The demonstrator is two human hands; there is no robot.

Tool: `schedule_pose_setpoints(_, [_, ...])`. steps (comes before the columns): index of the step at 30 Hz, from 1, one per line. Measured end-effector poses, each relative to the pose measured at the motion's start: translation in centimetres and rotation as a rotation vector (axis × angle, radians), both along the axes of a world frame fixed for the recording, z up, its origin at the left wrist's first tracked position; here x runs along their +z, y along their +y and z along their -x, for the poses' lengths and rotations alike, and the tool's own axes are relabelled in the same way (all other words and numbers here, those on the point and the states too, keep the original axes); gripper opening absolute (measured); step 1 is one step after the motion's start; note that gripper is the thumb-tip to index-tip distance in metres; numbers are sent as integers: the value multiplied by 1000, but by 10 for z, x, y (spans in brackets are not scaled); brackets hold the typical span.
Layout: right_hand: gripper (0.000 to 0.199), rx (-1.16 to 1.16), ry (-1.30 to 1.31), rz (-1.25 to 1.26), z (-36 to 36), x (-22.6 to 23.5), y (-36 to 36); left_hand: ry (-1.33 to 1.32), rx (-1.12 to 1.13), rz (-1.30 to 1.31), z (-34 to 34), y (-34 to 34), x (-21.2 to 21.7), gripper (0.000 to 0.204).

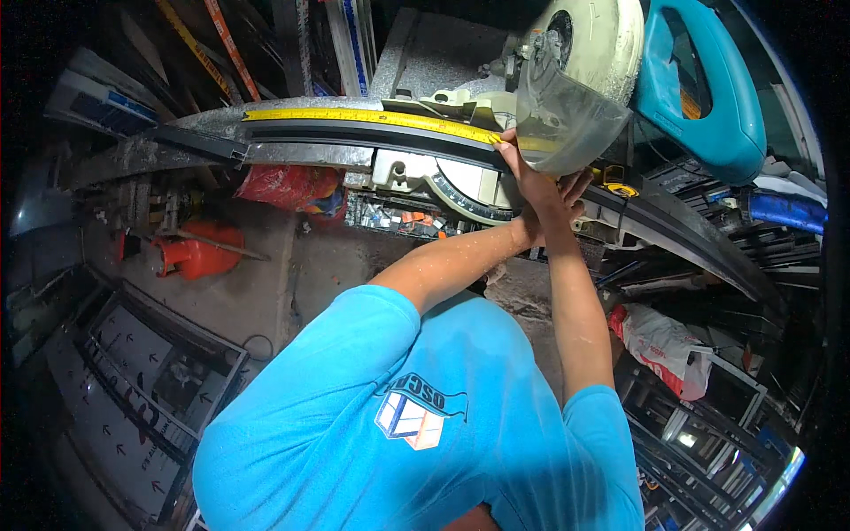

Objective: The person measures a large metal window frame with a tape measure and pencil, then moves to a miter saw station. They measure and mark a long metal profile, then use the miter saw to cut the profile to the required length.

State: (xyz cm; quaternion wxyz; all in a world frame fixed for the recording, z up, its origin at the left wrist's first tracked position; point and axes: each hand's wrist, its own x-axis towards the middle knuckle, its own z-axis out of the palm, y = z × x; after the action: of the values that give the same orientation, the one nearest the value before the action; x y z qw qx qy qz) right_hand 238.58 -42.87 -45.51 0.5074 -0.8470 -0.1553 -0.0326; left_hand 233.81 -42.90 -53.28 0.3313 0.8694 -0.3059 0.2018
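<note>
A yellow tape measure blade (381, 116) lies along a long dark metal profile (381, 134) on the miter saw's bench. My right hand (534, 180) is closed at the blade's right part, thumb and finger pinched on it beside the saw's clear guard (567, 115). Crossing beneath my right wrist, my left hand (574, 196) has its fingers bent over the profile; the wrist hides part of it. The tape measure's yellow and black case (620, 181) sits to the right of my hands. Whether a small marker is in my right fingers, I cannot tell.
The saw's teal handle (708, 97) rises at far right above the bench. Metal bars (350, 44) stand behind. A red gas cylinder (202, 250) lies on the floor at left, and a white and red bag (664, 350) sits at right near stacked frames (699, 442).
</note>
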Motion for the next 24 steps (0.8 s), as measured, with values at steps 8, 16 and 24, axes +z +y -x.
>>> schedule_pose_setpoints(8, [19,57,-280,246,-6,-25,-10,6,-2,-1,-1,1,1,37])
schedule_pose_setpoints(16, [19,173,-464,398,-13,-33,-17,4,-7,-19,0,1,1,39])
schedule_pose_setpoints(24, [20,160,-488,392,-7,-23,-13,0,-15,-35,2,1,3,41])
